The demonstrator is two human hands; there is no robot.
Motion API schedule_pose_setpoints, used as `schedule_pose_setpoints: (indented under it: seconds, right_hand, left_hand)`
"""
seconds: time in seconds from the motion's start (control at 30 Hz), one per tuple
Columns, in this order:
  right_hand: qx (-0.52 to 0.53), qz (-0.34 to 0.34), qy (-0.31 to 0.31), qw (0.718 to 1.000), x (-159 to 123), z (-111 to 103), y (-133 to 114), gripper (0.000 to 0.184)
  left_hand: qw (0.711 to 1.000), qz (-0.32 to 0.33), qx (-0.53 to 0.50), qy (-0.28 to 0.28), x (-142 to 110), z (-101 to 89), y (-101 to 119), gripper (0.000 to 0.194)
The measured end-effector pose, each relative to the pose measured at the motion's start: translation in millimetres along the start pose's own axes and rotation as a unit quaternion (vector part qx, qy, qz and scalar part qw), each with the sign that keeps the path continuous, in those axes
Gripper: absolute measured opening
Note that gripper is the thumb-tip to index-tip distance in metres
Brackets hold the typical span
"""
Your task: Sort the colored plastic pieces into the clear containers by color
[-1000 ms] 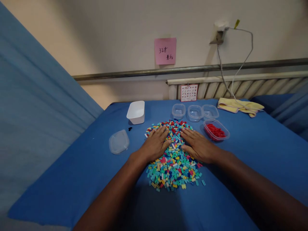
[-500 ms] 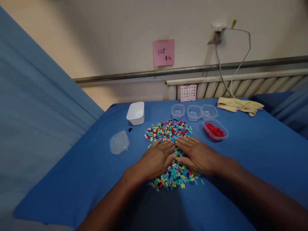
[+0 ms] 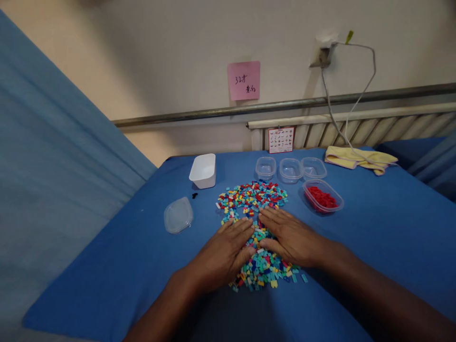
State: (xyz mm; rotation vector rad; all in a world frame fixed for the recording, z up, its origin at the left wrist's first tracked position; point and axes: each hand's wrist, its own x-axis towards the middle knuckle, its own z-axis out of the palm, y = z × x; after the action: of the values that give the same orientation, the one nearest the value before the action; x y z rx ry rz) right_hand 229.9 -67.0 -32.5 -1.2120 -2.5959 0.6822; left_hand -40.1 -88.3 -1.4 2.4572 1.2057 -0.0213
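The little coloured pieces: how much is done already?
Red pieces sit in one clear tub, so some looks done. The left hand and right hand are palm-down on the mixed pile. Remaining, it seems: that pile, reds included; three other tubs look empty.

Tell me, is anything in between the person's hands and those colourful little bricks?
Nothing visible: the left hand and right hand both rest on the brick pile. The white tub and clear tubs stand away from them.
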Motion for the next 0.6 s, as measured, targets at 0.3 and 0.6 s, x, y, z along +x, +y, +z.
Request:
schedule_pose_setpoints:
  seconds: [0.3, 0.6]
  right_hand:
    - [0.004, -0.049, -0.004, 0.999, -27, 10, -7, 0.088]
    - [0.025, -0.136, 0.233, 0.963, -33, 14, 25, 0.038]
  left_hand:
    - [0.997, -0.012, 0.040, 0.069, -6, 17.5, -11, 0.068]
    - [0.986, -0.064, 0.118, 0.102, 83, -17.9, -14, 0.027]
